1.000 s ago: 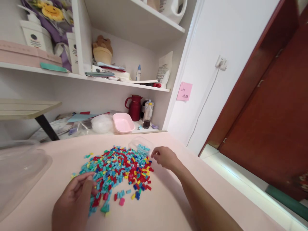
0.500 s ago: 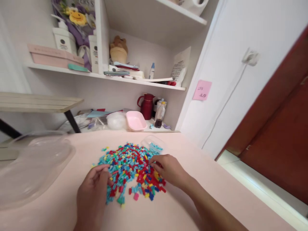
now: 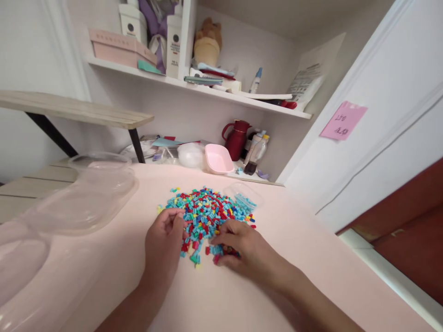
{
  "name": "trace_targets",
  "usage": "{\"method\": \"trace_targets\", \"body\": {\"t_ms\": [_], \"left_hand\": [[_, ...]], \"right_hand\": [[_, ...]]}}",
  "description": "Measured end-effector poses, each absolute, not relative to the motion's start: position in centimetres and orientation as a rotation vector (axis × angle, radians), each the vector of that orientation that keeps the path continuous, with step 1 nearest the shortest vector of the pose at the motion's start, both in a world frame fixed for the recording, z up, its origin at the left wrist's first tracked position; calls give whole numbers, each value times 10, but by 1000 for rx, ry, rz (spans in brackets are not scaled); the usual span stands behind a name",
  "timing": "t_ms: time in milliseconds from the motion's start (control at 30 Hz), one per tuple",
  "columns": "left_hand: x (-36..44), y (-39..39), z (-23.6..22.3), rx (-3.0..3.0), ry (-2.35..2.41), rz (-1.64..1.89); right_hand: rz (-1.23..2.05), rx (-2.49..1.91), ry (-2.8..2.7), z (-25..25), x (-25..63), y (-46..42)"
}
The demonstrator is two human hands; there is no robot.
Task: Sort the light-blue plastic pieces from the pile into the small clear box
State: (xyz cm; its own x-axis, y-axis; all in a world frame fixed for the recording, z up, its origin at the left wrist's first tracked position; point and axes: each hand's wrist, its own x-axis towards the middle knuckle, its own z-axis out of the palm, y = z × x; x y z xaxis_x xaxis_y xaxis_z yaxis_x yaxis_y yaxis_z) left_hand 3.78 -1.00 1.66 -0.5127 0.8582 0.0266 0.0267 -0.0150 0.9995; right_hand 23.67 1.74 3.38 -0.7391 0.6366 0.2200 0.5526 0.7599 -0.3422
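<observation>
A heap of small toy building bricks (image 3: pixel 204 207) in light blue, red, green, yellow and dark blue is spread over the pale pink table (image 3: pixel 207 299). At the heap's left edge is my left hand (image 3: pixel 164 240), its fingers curled in and the thumb drawn against them. Whatever it may hold is hidden. My right hand (image 3: pixel 242 244) reaches over the near right part of the heap, fingers and thumb apart. Its thumb tip is by a pink brick (image 3: pixel 216 259), and bricks below the palm are partly covered. Behind it sits a clear plastic container (image 3: pixel 254 193) with light blue bricks inside.
Large clear plastic containers (image 3: pixel 79 210) stand at the left. Along the back are a pink basin (image 3: pixel 218 159), a dark red jug (image 3: pixel 237 139) and a bottle of dark liquid (image 3: pixel 256 157). A shelf (image 3: pixel 242 97) runs above, and a wooden rack (image 3: pixel 104 113) is at left.
My right hand has come nearer and spread over the heap's near right edge, covering bricks seen before. The camera view has shifted, moving the scene right and up. My left hand stays curled.
</observation>
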Motion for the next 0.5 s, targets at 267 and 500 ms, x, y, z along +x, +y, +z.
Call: {"method": "trace_targets", "body": {"t_ms": [267, 500], "left_hand": [[39, -9, 13, 991, 1572, 1584], [39, -8, 11, 991, 1568, 1548]], "right_hand": [[451, -1037, -2656, 39, 244, 19], [343, -1024, -2628, 36, 236, 18]]}}
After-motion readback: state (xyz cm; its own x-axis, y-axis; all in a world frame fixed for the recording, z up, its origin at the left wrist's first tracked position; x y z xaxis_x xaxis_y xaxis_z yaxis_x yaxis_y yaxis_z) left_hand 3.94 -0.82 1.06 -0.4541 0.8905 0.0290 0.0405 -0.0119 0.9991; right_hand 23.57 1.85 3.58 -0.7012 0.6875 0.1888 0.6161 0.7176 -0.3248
